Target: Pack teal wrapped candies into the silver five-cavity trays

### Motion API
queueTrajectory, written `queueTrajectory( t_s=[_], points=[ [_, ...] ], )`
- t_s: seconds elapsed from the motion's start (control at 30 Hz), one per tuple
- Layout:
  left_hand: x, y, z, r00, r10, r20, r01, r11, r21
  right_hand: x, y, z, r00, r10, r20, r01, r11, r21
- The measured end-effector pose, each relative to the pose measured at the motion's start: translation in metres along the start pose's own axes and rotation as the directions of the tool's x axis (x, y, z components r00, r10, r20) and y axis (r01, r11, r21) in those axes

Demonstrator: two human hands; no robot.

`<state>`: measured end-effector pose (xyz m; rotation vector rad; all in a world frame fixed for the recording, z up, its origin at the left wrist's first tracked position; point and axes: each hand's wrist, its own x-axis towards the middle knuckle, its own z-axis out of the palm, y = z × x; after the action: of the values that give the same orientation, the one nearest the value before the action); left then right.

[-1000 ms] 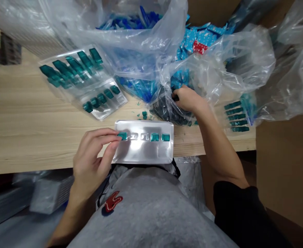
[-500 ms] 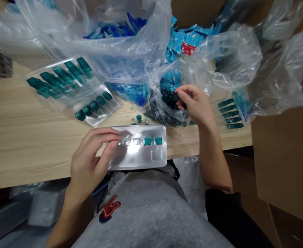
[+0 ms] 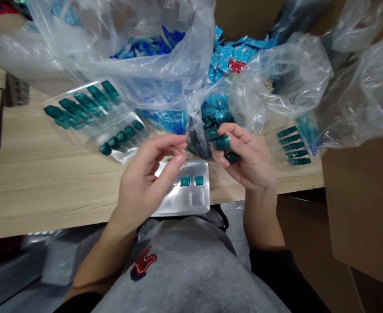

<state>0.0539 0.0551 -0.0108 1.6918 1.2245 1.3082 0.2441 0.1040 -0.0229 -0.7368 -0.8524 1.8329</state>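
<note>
Several dark green, glossy, translucent blocky pieces (image 3: 222, 142) are gripped in the fingers of my right hand (image 3: 251, 158), just in front of an open plastic bag (image 3: 194, 141) of similar dark green pieces. My left hand (image 3: 145, 174) hovers over the left part of a clear plastic tray (image 3: 174, 205), fingers bent and apart, with nothing visible in them. Two green pieces (image 3: 191, 181) sit in a row of the tray's small recesses, and a lower right recess shows no green. The tray's left side is hidden behind my left hand.
Left of the bags lies an opened clear package (image 3: 122, 158) with green pieces in both halves. Another set of green pieces (image 3: 294, 145) lies at right. Behind stand a large bag of blue pieces (image 3: 152, 43) and blue dotted packets (image 3: 233, 50). A cardboard box (image 3: 364, 208) is at right.
My right hand has come out of the bag toward me, now showing several green pieces in its fingers. My left hand has moved right and up over the tray.
</note>
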Motion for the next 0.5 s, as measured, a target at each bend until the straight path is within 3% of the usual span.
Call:
queueTrajectory(
  t_s=[0.2, 0.37, 0.5],
  points=[
    [0.0, 0.002, 0.006, 0.997, 0.074, -0.005, -0.074, 0.993, -0.091, -0.026, 0.006, 0.029, 0.991, -0.114, 0.068, 0.117, 0.992, -0.041],
    [-0.01, 0.002, -0.003, 0.999, -0.04, -0.008, 0.037, 0.967, -0.254, -0.033, 0.005, 0.037, 0.987, -0.155, 0.053, 0.157, 0.986, -0.048],
    [-0.015, 0.005, -0.007, 1.0, -0.021, -0.012, 0.019, 0.982, -0.188, -0.043, 0.002, 0.046, 0.976, -0.212, 0.041, 0.214, 0.929, -0.301]
  ],
)
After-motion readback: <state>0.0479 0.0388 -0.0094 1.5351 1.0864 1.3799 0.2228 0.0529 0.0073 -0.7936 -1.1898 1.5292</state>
